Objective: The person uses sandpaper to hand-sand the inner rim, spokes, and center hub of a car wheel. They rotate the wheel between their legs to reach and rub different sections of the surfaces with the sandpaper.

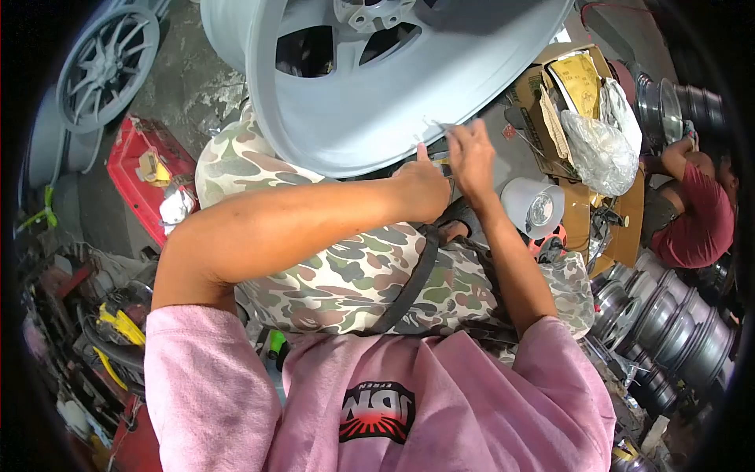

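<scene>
A large grey wheel fills twelve o'clock of the view, tilted, its upper edge cut off. Its near rim overlaps the camouflage trousers; whether it rests on them I cannot tell. Both hands are at the wheel's five o'clock, close together.

The right hand is narrow, bent fingertips drawn together on a thin tool in front of the grey surface. The left hand, just beside it, has one finger stretched up toward the rim and the others curled; whether they hold anything I cannot tell.

Near the right forearm, toward three o'clock, stands a white tub. At two o'clock a cardboard box bears a yellow sheet and a clear plastic bag. A red tray lies between nine and ten o'clock, with a pale spoked wheel at ten.

Further out, a person in a dark red top crouches at three o'clock, and rows of metal rims lie toward four. The pink shirt spans six o'clock.
</scene>
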The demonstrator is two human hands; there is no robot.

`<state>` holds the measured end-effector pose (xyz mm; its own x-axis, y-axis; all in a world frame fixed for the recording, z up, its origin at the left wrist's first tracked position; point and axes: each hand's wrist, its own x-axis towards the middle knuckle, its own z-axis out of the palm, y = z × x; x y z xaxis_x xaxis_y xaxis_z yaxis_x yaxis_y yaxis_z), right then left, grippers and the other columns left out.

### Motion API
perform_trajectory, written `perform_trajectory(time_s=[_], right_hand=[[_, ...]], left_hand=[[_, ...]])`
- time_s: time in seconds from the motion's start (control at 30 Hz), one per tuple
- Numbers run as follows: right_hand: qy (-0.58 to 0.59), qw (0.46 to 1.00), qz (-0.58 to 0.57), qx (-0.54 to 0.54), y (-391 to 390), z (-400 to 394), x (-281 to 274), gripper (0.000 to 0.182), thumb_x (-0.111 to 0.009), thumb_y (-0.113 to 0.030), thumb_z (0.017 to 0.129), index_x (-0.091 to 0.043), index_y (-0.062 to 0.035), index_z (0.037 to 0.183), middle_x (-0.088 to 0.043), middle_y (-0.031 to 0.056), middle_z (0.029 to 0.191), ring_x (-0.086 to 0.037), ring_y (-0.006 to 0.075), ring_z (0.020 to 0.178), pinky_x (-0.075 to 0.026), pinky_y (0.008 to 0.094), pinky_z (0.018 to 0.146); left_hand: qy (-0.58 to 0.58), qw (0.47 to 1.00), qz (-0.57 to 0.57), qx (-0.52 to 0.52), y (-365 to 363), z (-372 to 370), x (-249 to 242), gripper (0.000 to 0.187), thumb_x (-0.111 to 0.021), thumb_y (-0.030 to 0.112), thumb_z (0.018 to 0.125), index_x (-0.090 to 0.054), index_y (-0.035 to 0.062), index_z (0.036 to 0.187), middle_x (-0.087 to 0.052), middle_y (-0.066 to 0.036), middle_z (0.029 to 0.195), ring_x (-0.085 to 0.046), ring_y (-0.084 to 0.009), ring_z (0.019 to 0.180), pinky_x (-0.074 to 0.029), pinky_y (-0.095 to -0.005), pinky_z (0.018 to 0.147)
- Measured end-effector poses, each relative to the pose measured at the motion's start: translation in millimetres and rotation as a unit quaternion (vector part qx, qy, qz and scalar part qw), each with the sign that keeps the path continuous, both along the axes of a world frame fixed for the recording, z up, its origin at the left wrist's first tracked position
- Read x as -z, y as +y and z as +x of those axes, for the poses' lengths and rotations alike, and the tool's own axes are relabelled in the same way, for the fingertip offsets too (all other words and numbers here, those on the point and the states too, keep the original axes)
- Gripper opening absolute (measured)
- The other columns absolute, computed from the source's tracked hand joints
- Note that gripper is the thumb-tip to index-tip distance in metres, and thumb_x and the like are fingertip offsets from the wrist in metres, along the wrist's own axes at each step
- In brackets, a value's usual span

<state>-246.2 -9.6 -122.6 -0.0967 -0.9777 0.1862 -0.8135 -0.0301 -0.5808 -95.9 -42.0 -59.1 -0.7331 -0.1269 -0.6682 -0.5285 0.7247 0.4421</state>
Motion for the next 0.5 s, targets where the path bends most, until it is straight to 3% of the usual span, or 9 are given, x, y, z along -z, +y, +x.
perform_trajectory(time_s=[0.13, 0.17, 0.2, 0.27, 0.3, 0.33, 0.37, 0.43, 0.5], right_hand=[[0.019, 0.99, -0.023, 0.137, 4.5, -45.2, 6.9, 0.015, -0.065, -0.014, 0.096, -0.069, -0.0045, 0.106, -0.057, 0.0206, 0.099, -0.061, 0.0415, 0.088, -0.05, 0.0498, 0.079], [0.013, 0.98, -0.009, 0.2, 8.7, -61.0, 18.3, 0.016, -0.064, -0.017, 0.097, -0.069, -0.0048, 0.106, -0.057, 0.0215, 0.1, -0.061, 0.0429, 0.091, -0.049, 0.0509, 0.082], [0.013, 0.977, -0.008, 0.211, 18.3, -80.3, 39.1, 0.016, -0.064, -0.017, 0.097, -0.069, -0.0048, 0.106, -0.057, 0.0215, 0.1, -0.061, 0.0429, 0.091, -0.049, 0.0509, 0.082], [0.069, 0.954, 0.07, 0.283, 39.8, -117.1, 83.7, 0.023, -0.065, -0.026, 0.098, -0.068, -0.0052, 0.107, -0.06, 0.0201, 0.095, -0.06, 0.0397, 0.089, -0.047, 0.0497, 0.084], [0.069, 0.952, 0.072, 0.291, 47.1, -126.5, 89.3, 0.023, -0.065, -0.026, 0.098, -0.068, -0.0052, 0.107, -0.06, 0.0201, 0.095, -0.06, 0.0397, 0.089, -0.047, 0.0497, 0.084], [0.043, 0.948, 0.121, 0.292, 54.6, -134.1, 95.6, 0.026, -0.066, -0.026, 0.096, -0.066, -0.003, 0.108, -0.059, 0.0229, 0.1, -0.06, 0.0425, 0.095, -0.048, 0.0507, 0.087], [0.016, 0.942, 0.168, 0.291, 60.4, -138.4, 103.8, 0.03, -0.067, -0.027, 0.094, -0.065, -0.0007, 0.11, -0.059, 0.0256, 0.104, -0.06, 0.0454, 0.101, -0.048, 0.0517, 0.09], [0.035, 0.954, 0.131, 0.266, 68.2, -138.6, 129.2, 0.033, -0.069, -0.027, 0.093, -0.065, -0.0001, 0.111, -0.059, 0.0256, 0.106, -0.06, 0.0453, 0.102, -0.048, 0.0513, 0.091], [0.071, 0.97, 0.094, 0.213, 71.1, -126.3, 134.0, 0.04, -0.074, -0.031, 0.089, -0.064, -0.0001, 0.113, -0.059, 0.0255, 0.109, -0.06, 0.0451, 0.104, -0.049, 0.0508, 0.092]], left_hand=[[-0.09, 0.996, -0.017, -0.019, -7.6, -3.8, 8.5, 0.049, -0.059, 0.041, 0.1, -0.074, -0.004, 0.114, -0.062, -0.042, 0.122, -0.056, -0.0509, 0.129, -0.052, -0.0493, 0.104], [-0.136, 0.989, -0.029, -0.054, -10.5, -6.0, 7.4, 0.051, -0.057, 0.042, 0.101, -0.073, -0.0041, 0.117, -0.062, -0.042, 0.122, -0.055, -0.0509, 0.13, -0.05, -0.049, 0.106], [-0.152, 0.988, -0.032, -0.022, -12.1, -10.5, 9.3, 0.053, -0.055, 0.042, 0.102, -0.071, -0.0052, 0.121, -0.058, -0.044, 0.127, -0.053, -0.0508, 0.133, -0.05, -0.0495, 0.107], [-0.127, 0.991, -0.03, -0.035, -14.7, -9.9, 9.4, 0.054, -0.055, 0.042, 0.102, -0.071, -0.0057, 0.12, -0.054, -0.045, 0.132, -0.052, -0.0508, 0.134, -0.05, -0.0499, 0.107], [-0.107, 0.992, -0.024, -0.059, -15.9, -9.3, 8.9, 0.054, -0.055, 0.043, 0.102, -0.071, -0.0061, 0.12, -0.05, -0.047, 0.136, -0.051, -0.0507, 0.134, -0.05, -0.0503, 0.107], [-0.108, 0.992, -0.014, -0.062, -17.4, -10.3, 8.4, 0.054, -0.055, 0.043, 0.102, -0.072, -0.006, 0.117, -0.036, -0.049, 0.146, -0.055, -0.0503, 0.13, -0.051, -0.0496, 0.105], [-0.11, 0.992, -0.014, -0.056, -16.8, -11.2, 7.5, 0.054, -0.055, 0.043, 0.102, -0.072, -0.006, 0.117, -0.036, -0.049, 0.146, -0.055, -0.0503, 0.13, -0.051, -0.0496, 0.105], [-0.08, 0.994, 0.001, -0.075, -18.3, -11.9, -9.5, 0.053, -0.056, 0.042, 0.102, -0.071, -0.0062, 0.117, -0.025, -0.049, 0.152, -0.06, -0.0488, 0.124, -0.052, -0.0485, 0.104], [-0.083, 0.995, -0.005, -0.057, -17.8, -8.6, -11.3, 0.052, -0.057, 0.042, 0.102, -0.072, -0.0063, 0.116, -0.022, -0.048, 0.154, -0.063, -0.0481, 0.12, -0.052, -0.0479, 0.103]])
